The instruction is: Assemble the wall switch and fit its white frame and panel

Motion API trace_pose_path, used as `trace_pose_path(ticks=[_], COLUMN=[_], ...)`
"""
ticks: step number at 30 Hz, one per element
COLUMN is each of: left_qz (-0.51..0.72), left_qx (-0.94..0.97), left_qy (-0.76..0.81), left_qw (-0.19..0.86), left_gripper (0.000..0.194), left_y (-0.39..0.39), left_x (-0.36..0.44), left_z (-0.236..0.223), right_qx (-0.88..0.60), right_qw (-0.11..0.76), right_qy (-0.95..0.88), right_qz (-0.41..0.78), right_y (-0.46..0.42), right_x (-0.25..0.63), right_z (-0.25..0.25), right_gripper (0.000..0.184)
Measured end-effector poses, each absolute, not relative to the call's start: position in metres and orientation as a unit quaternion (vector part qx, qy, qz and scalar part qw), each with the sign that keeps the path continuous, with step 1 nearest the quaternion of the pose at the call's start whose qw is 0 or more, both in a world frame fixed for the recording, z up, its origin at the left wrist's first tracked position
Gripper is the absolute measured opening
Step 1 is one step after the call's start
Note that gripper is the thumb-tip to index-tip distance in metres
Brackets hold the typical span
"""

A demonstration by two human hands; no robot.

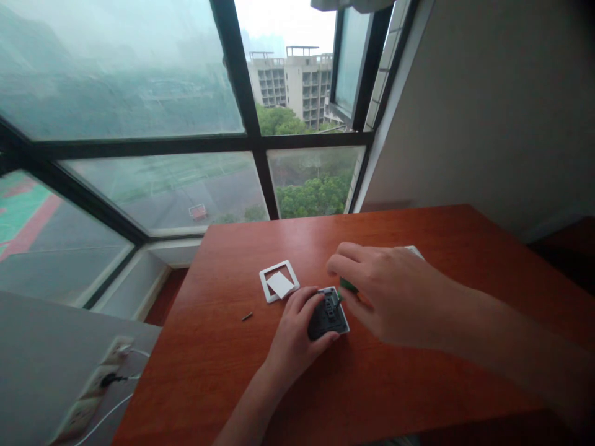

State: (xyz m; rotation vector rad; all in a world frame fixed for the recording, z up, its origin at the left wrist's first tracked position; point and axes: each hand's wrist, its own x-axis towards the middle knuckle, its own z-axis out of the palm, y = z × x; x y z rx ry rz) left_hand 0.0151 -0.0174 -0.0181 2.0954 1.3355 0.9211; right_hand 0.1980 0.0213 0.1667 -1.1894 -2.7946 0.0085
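Note:
A square wall switch (324,321) with a dark back and a white rim lies on the wooden table. My left hand (292,328) grips it from the left, thumb at the near edge and fingers over the far edge. In my right hand (388,294) is a screwdriver with a green handle (348,285), mostly hidden by the fingers. Its tip end reaches the right part of the switch's back; exact contact is too small to make out. Beyond my left hand lie a white square frame (265,288) and a white plate (281,284) resting across it.
Two small screws or a pin-like metal piece (246,316) lie left of my left hand on the table (209,371). A white object (414,251) shows partly behind my right hand. Windows stand behind the table, and wall sockets (100,381) with plugged cables are at lower left.

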Motion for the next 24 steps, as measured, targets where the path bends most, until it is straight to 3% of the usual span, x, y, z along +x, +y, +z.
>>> trace_pose_path(ticks=[4, 7, 9, 12, 16, 19, 24], left_qz=[0.341, 0.336, 0.333, 0.33, 0.33, 0.331, 0.335], left_qx=[0.763, 0.765, 0.767, 0.764, 0.763, 0.766, 0.763], left_qy=[0.491, 0.489, 0.488, 0.493, 0.495, 0.49, 0.492], left_qw=[0.246, 0.249, 0.252, 0.254, 0.252, 0.254, 0.254], left_gripper=[0.067, 0.064, 0.062, 0.063, 0.064, 0.062, 0.063], left_y=[-0.0176, -0.0174, -0.0172, -0.0173, -0.0178, -0.0178, -0.017], left_x=[0.0145, 0.0146, 0.015, 0.0153, 0.015, 0.0149, 0.0149], left_z=[-0.0185, -0.0166, -0.0152, -0.0148, -0.016, -0.0162, -0.0166], right_qx=[-0.435, -0.433, -0.411, -0.422, -0.478, -0.454, -0.455], right_qw=[0.047, 0.058, 0.052, 0.03, 0.02, 0.034, 0.013], right_qy=[-0.898, -0.899, -0.91, -0.906, -0.876, -0.89, -0.89], right_qz=[-0.052, -0.021, 0.009, -0.014, -0.063, -0.02, -0.024], right_y=[0.0201, 0.0184, 0.0181, 0.0201, 0.0229, 0.0223, 0.0217], right_x=[0.1966, 0.1986, 0.1998, 0.199, 0.1981, 0.2011, 0.2015], right_z=[0.164, 0.1657, 0.1671, 0.1664, 0.1645, 0.1664, 0.1678], right_gripper=[0.016, 0.007, 0.01, 0.006, 0.022, 0.008, 0.013])
